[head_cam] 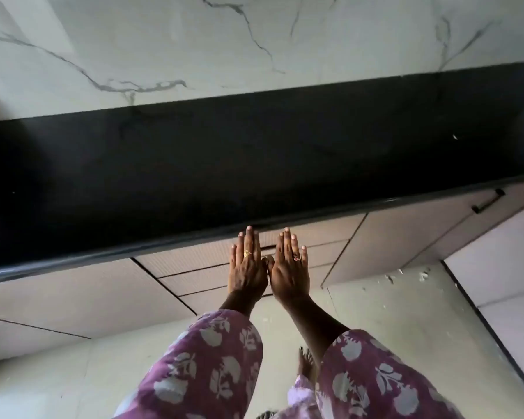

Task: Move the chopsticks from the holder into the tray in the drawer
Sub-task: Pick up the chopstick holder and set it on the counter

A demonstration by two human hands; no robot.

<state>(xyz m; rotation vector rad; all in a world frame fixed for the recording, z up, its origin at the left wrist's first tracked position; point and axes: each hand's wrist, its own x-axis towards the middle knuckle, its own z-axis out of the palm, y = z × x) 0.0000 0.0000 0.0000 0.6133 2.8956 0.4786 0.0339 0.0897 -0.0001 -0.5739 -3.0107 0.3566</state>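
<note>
1. The left hand (248, 269) is stretched forward, back up, with its fingers straight and together, holding nothing
2. The right hand (289, 267) lies just beside it in the same flat, open pose, also holding nothing; the two thumbs meet between the hands
3. Both sets of fingertips point up to the front edge of the black counter (194, 164), in front of a stack of drawers (191, 261); whether the hands touch the drawer fronts cannot be told
4. The drawers are shut, their fronts flush with the cupboard fronts on either side
5. Where the chopsticks are cannot be told from this view
6. A gold ring (247, 253) is on the left hand and a ring with a red stone (296, 258) on the right
7. Purple flowered sleeves (200, 367) cover both forearms
8. A white veined wall (254, 40) rises behind the counter, and a bare foot (306, 362) stands on the pale floor (406, 313) below
</note>
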